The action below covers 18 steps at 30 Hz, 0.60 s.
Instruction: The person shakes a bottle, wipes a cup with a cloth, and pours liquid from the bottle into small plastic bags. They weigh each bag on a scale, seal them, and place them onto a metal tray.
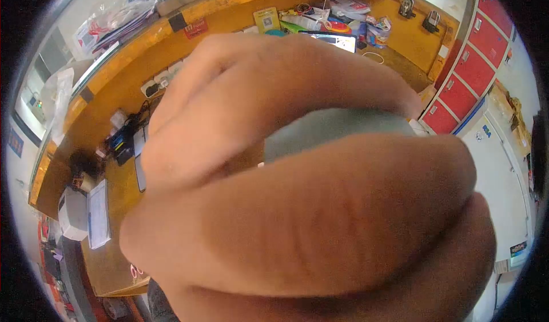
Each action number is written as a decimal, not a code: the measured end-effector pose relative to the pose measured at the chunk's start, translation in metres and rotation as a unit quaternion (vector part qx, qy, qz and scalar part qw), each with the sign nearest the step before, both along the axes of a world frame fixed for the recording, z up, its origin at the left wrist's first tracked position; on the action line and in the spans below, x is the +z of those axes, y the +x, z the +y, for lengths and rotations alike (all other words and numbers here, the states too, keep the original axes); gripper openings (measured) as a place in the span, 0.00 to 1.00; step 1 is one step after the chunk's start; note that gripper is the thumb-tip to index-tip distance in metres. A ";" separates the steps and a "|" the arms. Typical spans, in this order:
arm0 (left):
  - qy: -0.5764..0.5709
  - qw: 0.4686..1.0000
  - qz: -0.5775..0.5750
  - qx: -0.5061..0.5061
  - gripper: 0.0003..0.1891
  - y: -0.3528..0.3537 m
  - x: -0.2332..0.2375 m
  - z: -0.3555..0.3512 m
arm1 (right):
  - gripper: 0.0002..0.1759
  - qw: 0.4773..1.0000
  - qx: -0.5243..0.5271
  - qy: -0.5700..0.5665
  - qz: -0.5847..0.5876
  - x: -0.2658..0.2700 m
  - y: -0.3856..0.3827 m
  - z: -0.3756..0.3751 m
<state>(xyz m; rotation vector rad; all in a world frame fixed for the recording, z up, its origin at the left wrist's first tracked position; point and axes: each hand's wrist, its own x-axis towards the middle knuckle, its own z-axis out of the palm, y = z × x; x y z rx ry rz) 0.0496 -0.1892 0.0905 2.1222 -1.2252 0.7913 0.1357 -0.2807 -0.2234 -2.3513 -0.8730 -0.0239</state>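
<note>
A hand of mine [303, 225] fills the middle of the head view, very close to the lens and blurred. Its fingers are bent and lie across the picture from left to right, one above another. I cannot make out whether this is my left or my right hand, or whether both overlap here. Through a gap between the upper and lower fingers shows a plain grey-green surface [337, 130]; contact with it cannot be judged. Most of the desk behind is covered by the hand.
A yellow-brown wooden desk [117, 265] with a raised partition curves around. Papers and packets [343, 13] lie at the back beside a lit screen [334, 40]. A white box-shaped device [73, 213] and scissors [136, 271] are at left; red lockers [460, 87] stand right.
</note>
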 end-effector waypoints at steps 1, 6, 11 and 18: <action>-0.004 1.000 -0.001 0.001 0.19 0.000 -0.002 0.001 | 0.38 1.000 -0.002 -0.005 0.006 0.002 0.000 0.000; -0.009 1.000 -0.006 -0.001 0.19 0.005 -0.005 0.000 | 0.37 1.000 0.003 -0.003 0.011 -0.005 0.003 -0.001; -0.014 1.000 -0.014 -0.008 0.18 0.008 -0.007 0.000 | 0.34 0.994 0.024 0.062 -0.086 -0.025 0.007 -0.003; -0.020 0.999 -0.028 -0.016 0.17 0.011 -0.009 -0.002 | 0.37 1.000 -0.010 0.001 -0.010 0.012 -0.004 -0.004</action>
